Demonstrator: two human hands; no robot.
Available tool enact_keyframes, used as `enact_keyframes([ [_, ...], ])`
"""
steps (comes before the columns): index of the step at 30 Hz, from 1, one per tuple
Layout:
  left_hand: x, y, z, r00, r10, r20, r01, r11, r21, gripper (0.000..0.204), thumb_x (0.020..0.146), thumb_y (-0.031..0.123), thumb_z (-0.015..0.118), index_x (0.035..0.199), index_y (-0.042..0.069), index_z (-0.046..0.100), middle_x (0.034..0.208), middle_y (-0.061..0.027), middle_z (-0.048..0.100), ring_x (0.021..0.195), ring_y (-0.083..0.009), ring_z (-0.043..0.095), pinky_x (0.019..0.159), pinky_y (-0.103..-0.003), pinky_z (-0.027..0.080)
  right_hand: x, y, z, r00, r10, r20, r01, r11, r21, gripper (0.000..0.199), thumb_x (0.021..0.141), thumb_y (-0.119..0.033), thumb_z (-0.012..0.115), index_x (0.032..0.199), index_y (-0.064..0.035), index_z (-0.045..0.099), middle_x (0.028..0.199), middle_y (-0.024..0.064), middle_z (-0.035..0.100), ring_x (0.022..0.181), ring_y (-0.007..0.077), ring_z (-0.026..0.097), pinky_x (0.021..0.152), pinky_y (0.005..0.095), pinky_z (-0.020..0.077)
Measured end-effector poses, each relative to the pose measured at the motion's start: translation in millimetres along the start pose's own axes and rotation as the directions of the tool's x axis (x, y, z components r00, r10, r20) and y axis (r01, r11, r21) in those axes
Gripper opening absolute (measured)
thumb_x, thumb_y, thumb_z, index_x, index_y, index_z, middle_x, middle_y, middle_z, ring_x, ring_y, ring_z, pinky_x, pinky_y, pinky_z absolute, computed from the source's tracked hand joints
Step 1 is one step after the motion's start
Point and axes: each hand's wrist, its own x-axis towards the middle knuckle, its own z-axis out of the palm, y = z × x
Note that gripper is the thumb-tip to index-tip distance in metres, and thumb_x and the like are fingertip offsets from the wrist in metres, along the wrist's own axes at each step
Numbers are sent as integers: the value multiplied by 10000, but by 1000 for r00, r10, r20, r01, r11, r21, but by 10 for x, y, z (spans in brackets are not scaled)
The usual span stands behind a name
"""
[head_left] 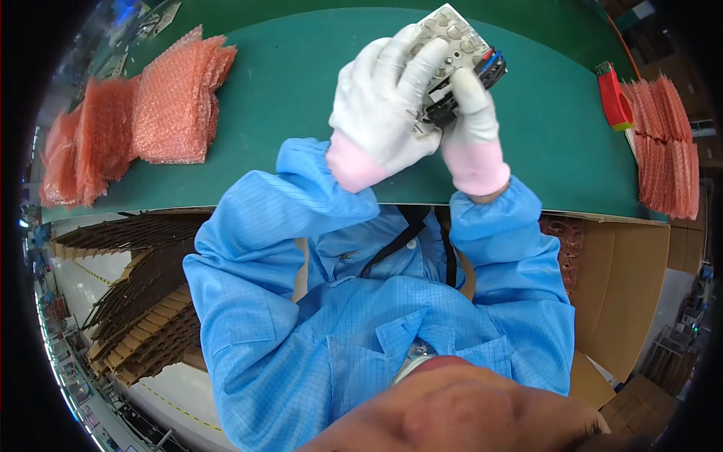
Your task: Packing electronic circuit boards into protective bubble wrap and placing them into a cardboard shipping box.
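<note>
A flat, pale metal unit (461, 36) with round shapes across its face is held up above the far middle of the table. My left hand (382, 98), in a white glove with a pink cuff, is closed around its left side, the fingers lying over the face. My right hand (474, 124), gloved alike, presses with its thumb on the near right part. A bundle of black wires (492, 69) with some red and blue ends runs along the unit's right side, beside the right thumb. The right fingers are mostly hidden beneath the unit.
Stacks of pink bubble-wrap bags (177, 102) lie on the green table (286, 68) at left. More pink bags (666, 151) stand at right, beside a red and yellow tool (616, 98). Below the table's edge are cardboard dividers (143, 324) at left and an open carton (625, 286) at right.
</note>
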Motion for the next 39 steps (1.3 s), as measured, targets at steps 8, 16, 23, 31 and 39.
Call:
enact_keyframes([
  [8,-65,-244,-665,959,-70,275,127,973,-195,768,649,211,770,1294,33,394,1260,-156,453,1134,-286,477,961,-356,381,-61,-31,-623,983,177,-49,-180,980,-80,408,865,-196,524,1213,0,445,1163,104,541,1049,214,552,918,368,441],
  [16,-703,-2141,-2027,694,-709,124,665,697,269,610,741,343,702,1203,-9,514,1160,-200,565,1133,-277,508,940,-364,401,-138,-453,-1112,968,236,-91,-241,969,-51,499,886,-219,488,1317,-13,344,1260,131,481,1132,267,508,966,412,414],
  [23,-688,-2552,-2070,724,-690,-18,689,724,-9,223,836,190,628,956,2,628,810,-11,622,768,-69,544,698,-222,448,-148,-362,-874,985,153,-86,-164,975,-149,473,854,-171,539,1280,-22,397,1198,105,529,1065,214,550,921,367,451],
  [31,39,-635,-1056,782,-498,375,558,827,-63,191,777,175,650,887,19,643,754,-42,640,700,-91,585,655,-240,479,-299,-499,-394,995,-67,-68,40,941,-335,157,771,-63,680,882,-6,585,669,28,588,612,114,584,529,250,476],
  [39,-110,-445,-109,604,-280,746,550,824,-136,236,780,243,588,843,21,638,721,-104,647,666,-188,625,652,-301,493,-356,-321,-374,999,23,39,22,515,-857,526,664,-170,720,1119,-45,488,852,100,641,751,152,633,689,277,507],
])
